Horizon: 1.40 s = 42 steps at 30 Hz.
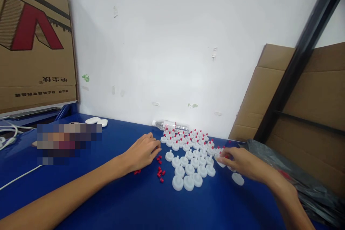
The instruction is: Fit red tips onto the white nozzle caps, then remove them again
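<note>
Our left hand (145, 151) curls beside loose red caps (161, 180) on the desk (121, 201); our right hand (234, 158) is at the right side of the clustered white lids (189, 169) (whether either grip pinches anything, we cannot tell).

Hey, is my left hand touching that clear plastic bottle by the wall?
Apart: the head view shows a strip of blue tabletop between the left hand and the clear bottle lying beyond it.
</note>
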Available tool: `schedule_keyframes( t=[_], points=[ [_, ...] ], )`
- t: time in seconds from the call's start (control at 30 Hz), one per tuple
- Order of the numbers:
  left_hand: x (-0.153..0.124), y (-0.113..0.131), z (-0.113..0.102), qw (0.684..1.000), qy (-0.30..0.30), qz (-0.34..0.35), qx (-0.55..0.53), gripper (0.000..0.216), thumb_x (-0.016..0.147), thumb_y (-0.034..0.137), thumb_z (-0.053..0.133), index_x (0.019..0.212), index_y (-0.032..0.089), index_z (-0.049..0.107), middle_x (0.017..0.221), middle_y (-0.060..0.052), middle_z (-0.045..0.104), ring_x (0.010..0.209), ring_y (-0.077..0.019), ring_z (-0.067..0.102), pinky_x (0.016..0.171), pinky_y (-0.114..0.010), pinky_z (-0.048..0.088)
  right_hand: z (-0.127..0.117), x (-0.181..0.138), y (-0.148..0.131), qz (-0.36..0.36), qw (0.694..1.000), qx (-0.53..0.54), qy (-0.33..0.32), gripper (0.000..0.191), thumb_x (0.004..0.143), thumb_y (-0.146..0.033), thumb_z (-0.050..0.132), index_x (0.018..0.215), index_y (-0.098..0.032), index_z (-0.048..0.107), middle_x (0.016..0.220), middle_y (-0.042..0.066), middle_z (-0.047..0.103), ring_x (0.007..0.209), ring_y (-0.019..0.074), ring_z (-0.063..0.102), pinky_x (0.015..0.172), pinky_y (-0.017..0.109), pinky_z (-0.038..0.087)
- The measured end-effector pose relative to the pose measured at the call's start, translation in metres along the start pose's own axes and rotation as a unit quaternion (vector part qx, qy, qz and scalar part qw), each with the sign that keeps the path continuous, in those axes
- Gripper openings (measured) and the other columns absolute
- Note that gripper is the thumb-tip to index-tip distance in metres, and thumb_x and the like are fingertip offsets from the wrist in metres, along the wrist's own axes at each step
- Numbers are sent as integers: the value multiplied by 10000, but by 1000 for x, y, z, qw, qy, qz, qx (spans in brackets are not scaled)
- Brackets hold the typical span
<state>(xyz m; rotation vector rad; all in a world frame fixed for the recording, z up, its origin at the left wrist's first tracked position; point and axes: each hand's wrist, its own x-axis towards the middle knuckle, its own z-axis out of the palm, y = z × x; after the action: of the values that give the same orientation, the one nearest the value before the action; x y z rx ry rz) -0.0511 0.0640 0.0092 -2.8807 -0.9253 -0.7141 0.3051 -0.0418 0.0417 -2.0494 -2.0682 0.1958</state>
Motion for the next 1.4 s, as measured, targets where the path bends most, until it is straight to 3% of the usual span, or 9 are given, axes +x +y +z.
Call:
schedule_keyframes(
  t=[0.2, 0.43, 0.57, 0.7, 0.8, 1.0, 1.2, 1.33, 1.4],
  points=[
    [1, -1, -3, 1000, -12, -2, -1, 283, 979, 252, 483, 732, 181, 603, 707, -50, 629, 782, -232, 535, 670, -318, 365, -5, 4, -10, -6, 997, 24, 71, 357, 920, -534, 475, 995, -228, 641, 812, 45, 735, 714, 220, 681, 607, 287, 461],
    [1, 9, -8, 999, 30, 3, -23, 333, 1016, 257, 383, 760, 178, 579, 748, -46, 612, 789, -218, 513, 716, -338, 405, 4, 8, -48, -120, 966, 6, 228, 335, 956, -473, 474, 1087, -221, 653, 892, 61, 692, 747, 204, 653, 676, 314, 491],
    [-3, 24, -13, 995, 54, 55, -57, 217, 1014, 273, 417, 1076, 187, 607, 925, -61, 640, 905, -227, 517, 811, -366, 434, 17, 5, -75, -239, 946, 23, 217, 257, 957, -439, 539, 1103, -255, 643, 1038, 56, 657, 879, 189, 658, 763, 305, 524],
    [-6, 39, -13, 993, 41, 104, -44, 234, 1020, 313, 432, 1176, 196, 561, 993, -74, 631, 931, -233, 521, 834, -373, 433, 34, 0, -96, -320, 924, 13, 210, 267, 920, -429, 623, 1111, -244, 643, 992, 44, 697, 887, 187, 668, 791, 306, 526],
    [-7, 44, -11, 989, 21, 145, -3, 214, 1028, 323, 429, 1120, 192, 571, 980, -74, 628, 903, -233, 519, 812, -366, 417, 43, -2, -106, -350, 914, 0, 208, 307, 902, -447, 646, 1122, -233, 648, 887, 34, 714, 805, 183, 666, 750, 309, 509],
    [-6, 41, -12, 982, 1, 187, -4, 231, 1015, 199, 372, 838, 184, 521, 864, -61, 591, 809, -214, 489, 745, -353, 372, 45, -6, -113, -370, 910, -10, 188, 233, 943, -386, 602, 1115, -234, 642, 1000, 49, 721, 837, 184, 657, 758, 319, 480],
    [-4, 42, -9, 979, 1, 140, -147, 325, 1047, 249, 298, 756, 199, 434, 764, -12, 547, 758, -182, 463, 755, -326, 376, 47, -3, -113, -400, 893, -54, 200, 221, 1003, -327, 496, 1153, -213, 613, 1029, 64, 727, 799, 166, 664, 720, 309, 441],
    [-4, 38, -10, 978, 25, 79, -191, 404, 1061, 329, 251, 700, 201, 376, 701, 7, 481, 704, -167, 448, 670, -306, 357, 40, 4, -94, -380, 867, -136, 292, 265, 989, -184, 480, 1206, -257, 614, 1237, 75, 687, 805, 166, 678, 726, 315, 434],
    [-5, 33, -12, 983, 39, 50, -172, 409, 1063, 333, 238, 703, 201, 379, 712, 5, 475, 694, -165, 441, 665, -308, 356, 32, 7, -80, -337, 866, -138, 342, 247, 986, -219, 501, 1194, -266, 628, 1237, 70, 691, 825, 173, 689, 746, 315, 440]
  ],
)
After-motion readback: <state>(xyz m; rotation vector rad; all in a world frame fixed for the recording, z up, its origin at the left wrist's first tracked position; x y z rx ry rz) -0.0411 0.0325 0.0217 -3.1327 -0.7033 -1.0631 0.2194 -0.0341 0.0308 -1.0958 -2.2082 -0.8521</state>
